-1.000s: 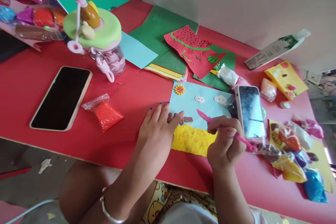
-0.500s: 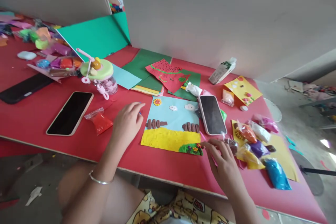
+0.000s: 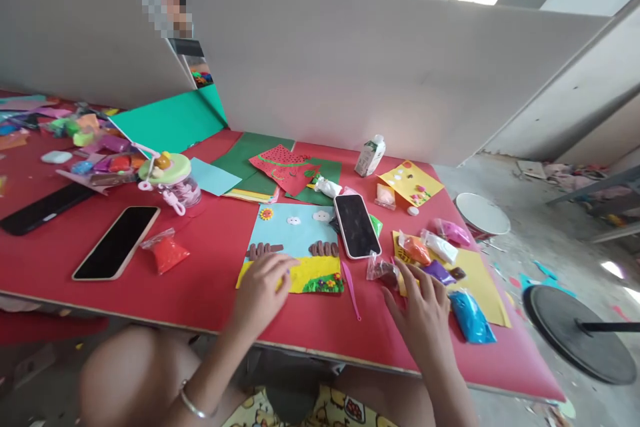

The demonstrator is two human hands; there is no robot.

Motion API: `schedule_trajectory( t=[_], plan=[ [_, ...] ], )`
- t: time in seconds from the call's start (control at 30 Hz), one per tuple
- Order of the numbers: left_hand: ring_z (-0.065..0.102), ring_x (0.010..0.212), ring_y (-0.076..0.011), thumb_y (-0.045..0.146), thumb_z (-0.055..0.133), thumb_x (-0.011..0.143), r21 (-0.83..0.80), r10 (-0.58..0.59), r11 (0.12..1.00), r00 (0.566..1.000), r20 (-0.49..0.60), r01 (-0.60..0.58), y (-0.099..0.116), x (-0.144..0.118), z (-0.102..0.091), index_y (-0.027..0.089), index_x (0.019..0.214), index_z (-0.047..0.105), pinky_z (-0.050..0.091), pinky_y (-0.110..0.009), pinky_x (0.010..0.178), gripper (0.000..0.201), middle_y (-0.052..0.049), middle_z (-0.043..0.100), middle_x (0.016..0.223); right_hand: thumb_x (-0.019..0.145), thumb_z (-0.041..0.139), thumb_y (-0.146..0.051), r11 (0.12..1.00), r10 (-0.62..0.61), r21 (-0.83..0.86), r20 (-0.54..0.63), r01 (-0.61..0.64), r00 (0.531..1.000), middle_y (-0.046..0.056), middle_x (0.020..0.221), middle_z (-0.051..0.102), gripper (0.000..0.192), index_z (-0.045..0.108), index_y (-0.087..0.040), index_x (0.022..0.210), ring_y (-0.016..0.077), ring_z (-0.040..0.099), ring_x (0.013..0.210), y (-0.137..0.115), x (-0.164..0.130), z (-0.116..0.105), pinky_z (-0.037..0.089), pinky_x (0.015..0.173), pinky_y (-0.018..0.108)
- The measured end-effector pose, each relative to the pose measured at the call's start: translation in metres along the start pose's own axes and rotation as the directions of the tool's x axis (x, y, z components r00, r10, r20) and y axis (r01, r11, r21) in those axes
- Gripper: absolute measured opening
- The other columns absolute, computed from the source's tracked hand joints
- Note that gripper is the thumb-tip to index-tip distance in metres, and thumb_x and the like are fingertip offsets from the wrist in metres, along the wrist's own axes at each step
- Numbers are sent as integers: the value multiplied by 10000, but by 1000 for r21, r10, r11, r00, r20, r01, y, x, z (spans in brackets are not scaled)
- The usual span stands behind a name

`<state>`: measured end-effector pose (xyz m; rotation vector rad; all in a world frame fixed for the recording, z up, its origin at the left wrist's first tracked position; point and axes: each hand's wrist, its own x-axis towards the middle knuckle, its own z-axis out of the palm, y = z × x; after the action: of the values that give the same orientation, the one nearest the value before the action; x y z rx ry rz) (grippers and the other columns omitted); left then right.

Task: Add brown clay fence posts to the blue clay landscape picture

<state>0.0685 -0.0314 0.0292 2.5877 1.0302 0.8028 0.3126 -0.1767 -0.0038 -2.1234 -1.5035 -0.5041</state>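
A clay picture (image 3: 295, 237) lies flat in front of me, with a sun, clouds, brown fence pieces, a yellow band and a green flower patch. My left hand (image 3: 265, 287) rests over the lower left of its yellow band, fingers loosely stretched, no object visible in it. My right hand (image 3: 423, 297) is open, fingers apart, over the clay packets at the right. By its fingertips lies a bag of brown clay (image 3: 384, 271); a purple clay bag (image 3: 439, 272) is partly behind the fingers. Between the hands lies a pink clay tool (image 3: 352, 291).
A phone (image 3: 357, 225) touches the picture's right side; another phone (image 3: 116, 243) and a red clay bag (image 3: 169, 253) lie left. A blue clay bag (image 3: 471, 315) sits near the table's right edge. A lidded jar (image 3: 183, 190) and a carton (image 3: 371, 156) stand farther back.
My left hand has moved from beside the picture onto its yellow band. My right hand has left the flower patch for the clay packets. The view has tilted up and turned right.
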Motion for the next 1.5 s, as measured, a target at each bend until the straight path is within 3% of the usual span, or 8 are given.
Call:
schedule_trajectory(
  t=[0.1,0.2,0.43,0.57,0.77,1.13,1.37,1.5],
  plan=[
    [642,904,-154,35,472,819,-84,125,989,990,67,-119,41,-1,20,216,953,676,532,-314,828,304,-24,703,912,915,435,-383,999,0,-51,21,1,1000,142,1050,639,339,558,-214,1183,329,515,994,9,4,12,428,764,482],
    [636,846,-167,6,495,801,-81,96,993,989,114,-87,69,12,38,194,890,667,526,-325,770,270,-22,693,862,923,424,-325,1000,-11,8,44,10,999,130,1025,652,247,586,-203,1064,320,525,995,11,5,20,430,795,485],
    [615,827,-177,135,514,895,-127,113,988,980,166,-92,97,38,56,193,882,657,496,-332,751,155,-26,664,844,907,495,-232,915,-60,396,-39,70,997,105,1043,634,176,573,-209,1063,244,617,952,8,2,14,529,781,415],
    [612,877,-159,102,552,871,-232,72,972,990,122,-42,98,40,59,254,1078,654,488,-298,781,276,-7,665,947,873,560,-215,868,17,496,-88,29,996,83,969,663,145,598,-208,1013,217,659,872,8,3,14,574,701,360],
    [602,783,-171,350,765,723,-258,97,965,980,176,-49,94,43,61,211,913,714,473,-296,699,241,3,654,794,796,589,-234,806,112,587,-17,-81,994,76,920,698,202,596,-210,996,208,688,832,9,0,16,596,664,320],
    [595,751,-165,295,718,785,-192,176,970,975,139,-147,111,46,69,187,879,665,444,-291,655,153,6,629,781,725,637,-278,772,300,571,57,-277,952,56,857,727,240,622,-212,955,199,702,713,14,-11,17,588,603,295],
    [576,704,-145,205,632,849,-169,185,968,983,-6,-183,112,39,70,186,867,649,432,-277,618,31,13,625,744,725,705,-388,717,403,593,77,-366,912,74,901,723,306,634,-202,958,207,697,765,12,-14,16,593,660,316],
    [597,848,-153,198,551,896,-57,159,984,980,-118,-167,85,22,49,207,1023,641,462,-297,774,156,-22,658,902,716,726,-416,658,521,597,79,-459,850,79,898,710,334,635,-185,941,190,681,731,10,-8,12,576,602,272]
  ],
)
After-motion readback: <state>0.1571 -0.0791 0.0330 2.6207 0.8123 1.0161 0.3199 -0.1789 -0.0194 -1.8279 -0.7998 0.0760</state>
